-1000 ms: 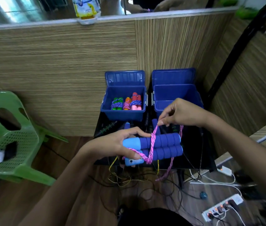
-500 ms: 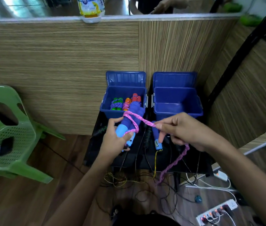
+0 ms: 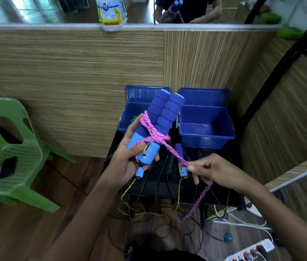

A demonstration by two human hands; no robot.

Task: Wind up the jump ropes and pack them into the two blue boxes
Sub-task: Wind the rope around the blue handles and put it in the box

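1. Floor, nearest: a white power strip (image 3: 250, 251) lies at lower right among loose black and yellow cords on the wooden boards.
2. Right hand (image 3: 218, 171): thumb and forefinger pinch the pink rope (image 3: 169, 147) near its free length; the remaining rope hangs below the hand toward the floor.
3. Left hand (image 3: 128, 162): fingers curl round the light-blue ends of the two blue handles (image 3: 158, 119), held side by side and tilted upward, away from the person. The pink rope is wrapped several turns around both handles, crossing just above the left thumb.
4. Surface (image 3: 160, 187): a dark surface carries further unwound ropes, including a blue handle (image 3: 181, 166) with a yellow cord hanging over the near edge.
5. Left blue box (image 3: 122, 127): open, lid raised, largely hidden behind the held handles.
6. Right blue box (image 3: 207, 127): open, lid raised, standing just beside the left box.
7. Left side: a green plastic chair (image 3: 15, 155) stands on the floor against the wood-grain partition (image 3: 73, 81).
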